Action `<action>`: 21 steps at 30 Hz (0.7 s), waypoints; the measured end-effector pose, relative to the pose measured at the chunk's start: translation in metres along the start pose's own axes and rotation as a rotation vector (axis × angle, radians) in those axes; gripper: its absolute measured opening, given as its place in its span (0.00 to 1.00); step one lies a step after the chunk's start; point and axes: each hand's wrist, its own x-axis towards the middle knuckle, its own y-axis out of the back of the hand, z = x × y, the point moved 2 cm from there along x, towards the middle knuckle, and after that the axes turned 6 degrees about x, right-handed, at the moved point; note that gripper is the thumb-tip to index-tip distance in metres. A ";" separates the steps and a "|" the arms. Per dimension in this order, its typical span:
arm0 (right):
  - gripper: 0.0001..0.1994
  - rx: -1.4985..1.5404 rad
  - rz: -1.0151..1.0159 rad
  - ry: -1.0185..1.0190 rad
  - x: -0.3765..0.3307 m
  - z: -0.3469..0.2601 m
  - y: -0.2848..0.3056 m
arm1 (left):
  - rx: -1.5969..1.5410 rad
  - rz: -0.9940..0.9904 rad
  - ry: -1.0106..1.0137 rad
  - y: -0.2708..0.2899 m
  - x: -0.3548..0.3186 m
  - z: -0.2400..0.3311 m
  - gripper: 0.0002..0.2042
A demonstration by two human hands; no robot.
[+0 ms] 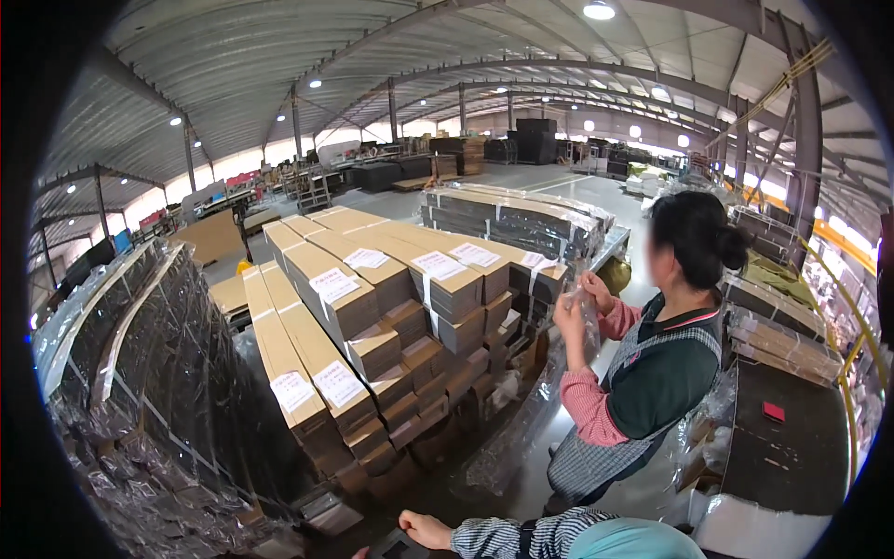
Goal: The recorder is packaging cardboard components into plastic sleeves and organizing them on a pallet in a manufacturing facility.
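Observation:
At the lower edge my right hand (426, 529), below a striped sleeve, has its fingers curled at a dark flat object (396, 547), cut off by the picture's edge. Of my left hand (361, 553) only a bit of skin shows beside that object; its fingers are hidden. Ahead of my hands stand stacked long brown cardboard packs (340, 387) with white labels and pale straps. To the right a co-worker (652, 373) in a checked apron raises both hands, which hold clear plastic film (531, 429) that hangs down toward the floor.
Film-wrapped dark stacks (168, 373) rise close on the left. Another wrapped stack (512, 219) lies beyond the cardboard packs. On the right are a dark-topped surface (782, 438) with a small red item (773, 411), more strapped packs (782, 345) and a steel column (808, 140).

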 end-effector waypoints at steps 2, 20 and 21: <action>0.07 0.046 -0.003 0.093 -0.007 -0.073 0.009 | -0.149 0.046 0.037 0.024 -0.013 0.041 0.15; 0.23 0.567 -0.109 -0.065 -0.033 0.014 0.013 | -0.145 -0.409 0.088 0.030 -0.020 -0.020 0.12; 0.33 0.514 -0.095 0.019 -0.047 0.001 0.011 | -0.171 -0.348 0.075 0.033 -0.018 0.006 0.14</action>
